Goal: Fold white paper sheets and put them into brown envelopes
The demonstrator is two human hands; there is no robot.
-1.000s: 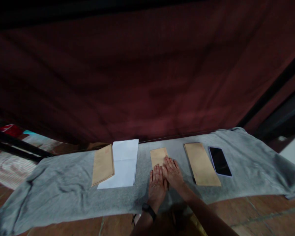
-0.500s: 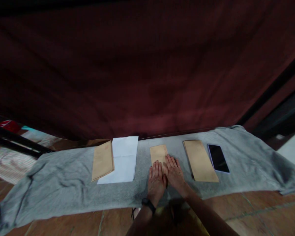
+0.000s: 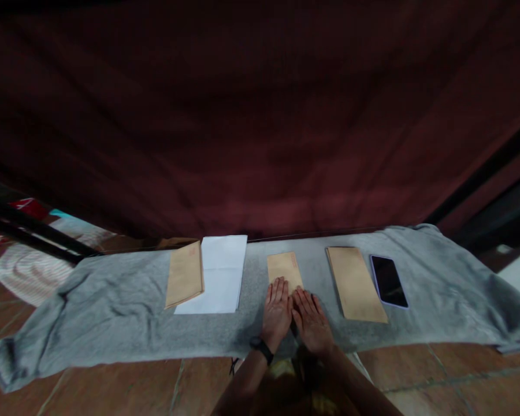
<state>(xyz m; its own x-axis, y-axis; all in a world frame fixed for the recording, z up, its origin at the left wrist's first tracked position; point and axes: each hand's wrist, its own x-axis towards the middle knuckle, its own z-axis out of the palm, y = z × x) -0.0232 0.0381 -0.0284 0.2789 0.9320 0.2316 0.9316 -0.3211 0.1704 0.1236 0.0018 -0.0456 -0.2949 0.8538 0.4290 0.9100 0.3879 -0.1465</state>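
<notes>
A brown paper envelope [image 3: 285, 264] lies flat on the grey cloth, its near part hidden under my hands. My left hand [image 3: 277, 312], with a dark band on the wrist, rests palm down on it with fingers stretched forward. Beside it, my right hand [image 3: 312, 320] lies flat on the envelope's near right side, fingers extended. Right of my hands sits a stack of brown envelopes [image 3: 357, 286]. To the left, more brown envelopes [image 3: 184, 276] partly overlap white paper sheets [image 3: 223, 274].
A phone [image 3: 389, 281] with a pale purple edge lies right of the envelope stack. Grey cloth [image 3: 112, 312] covers the long narrow surface. Behind it hangs a dark red curtain [image 3: 260, 173]. Tiled floor [image 3: 130, 387] shows along the near side.
My right hand has slid down toward the envelope's near end, uncovering more of its right side. My left hand stays flat on it. The camera view has shifted slightly.
</notes>
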